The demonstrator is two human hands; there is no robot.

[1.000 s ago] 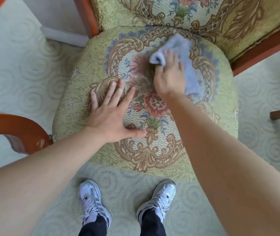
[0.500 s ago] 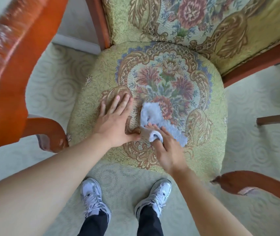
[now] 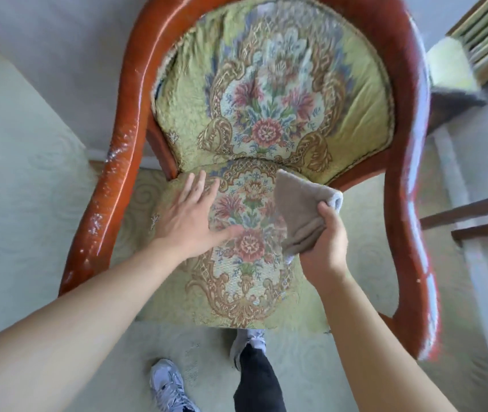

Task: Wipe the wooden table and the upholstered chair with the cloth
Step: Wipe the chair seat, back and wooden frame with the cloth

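Note:
The upholstered chair [image 3: 248,295] fills the view, with a yellow-green floral seat and backrest in a curved red-brown wooden frame. My left hand [image 3: 190,217] lies flat on the left of the seat, fingers spread. My right hand [image 3: 324,245] grips a folded cloth [image 3: 299,209] that looks grey-beige here. It holds the cloth lifted above the right side of the seat, near the foot of the backrest. The wooden table is not in view.
The chair's wooden arms [image 3: 103,203] curve down on both sides of the seat. Pale patterned carpet [image 3: 23,188] surrounds it. A dark wooden bar [image 3: 468,215] sticks in at the right. My shoes [image 3: 168,385] stand in front of the seat.
My right hand has moved from the seat's front to its right side and lifted the cloth off the fabric. The view has tilted up, so the whole backrest shows. My left hand stays on the seat.

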